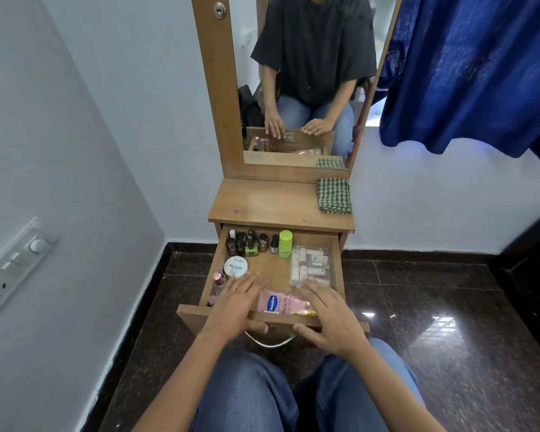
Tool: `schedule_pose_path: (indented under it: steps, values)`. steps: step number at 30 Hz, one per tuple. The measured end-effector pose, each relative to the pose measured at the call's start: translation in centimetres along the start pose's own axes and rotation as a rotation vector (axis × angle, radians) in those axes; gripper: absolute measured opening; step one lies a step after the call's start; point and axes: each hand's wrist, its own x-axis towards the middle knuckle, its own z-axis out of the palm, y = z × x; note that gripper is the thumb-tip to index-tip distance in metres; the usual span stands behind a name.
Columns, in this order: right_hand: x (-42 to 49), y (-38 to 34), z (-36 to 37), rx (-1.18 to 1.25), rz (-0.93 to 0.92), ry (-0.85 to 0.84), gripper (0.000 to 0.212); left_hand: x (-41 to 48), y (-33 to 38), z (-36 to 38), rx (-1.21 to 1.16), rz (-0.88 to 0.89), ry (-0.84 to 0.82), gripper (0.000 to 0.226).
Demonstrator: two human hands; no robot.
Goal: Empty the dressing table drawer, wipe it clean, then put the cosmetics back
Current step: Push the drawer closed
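Note:
The wooden drawer (338,269) of the dressing table stands pulled out. Inside are several nail polish bottles (251,243) along the back, a lime green bottle (285,243), a white round jar (236,266), a clear case of lipsticks (310,265) and a pink Vaseline tube (282,303) at the front. My left hand (236,307) and my right hand (328,313) both rest over the drawer's front panel, fingers spread inside, thumbs under the front. Neither hand holds a cosmetic.
A folded green checked cloth (334,195) lies on the table top (262,201), right side. A mirror (306,82) rises behind. A blue curtain (468,70) hangs at right, a wall with a switch plate (10,269) at left. My knees are below the drawer, over dark tiles.

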Motion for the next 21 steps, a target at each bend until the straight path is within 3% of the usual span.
schedule_pose_path:
  steps: [8, 21]
  values:
    - [2.6, 2.2, 0.6, -0.125, -0.007, 0.031, 0.069, 3.1, -1.1, 0.7, 0.046, -0.013, 0.132, 0.112]
    - [10.5, 5.8, 2.5, -0.236, 0.112, 0.22, 0.061, 11.4, -0.9, -0.7, 0.056, -0.151, 0.378, 0.092]
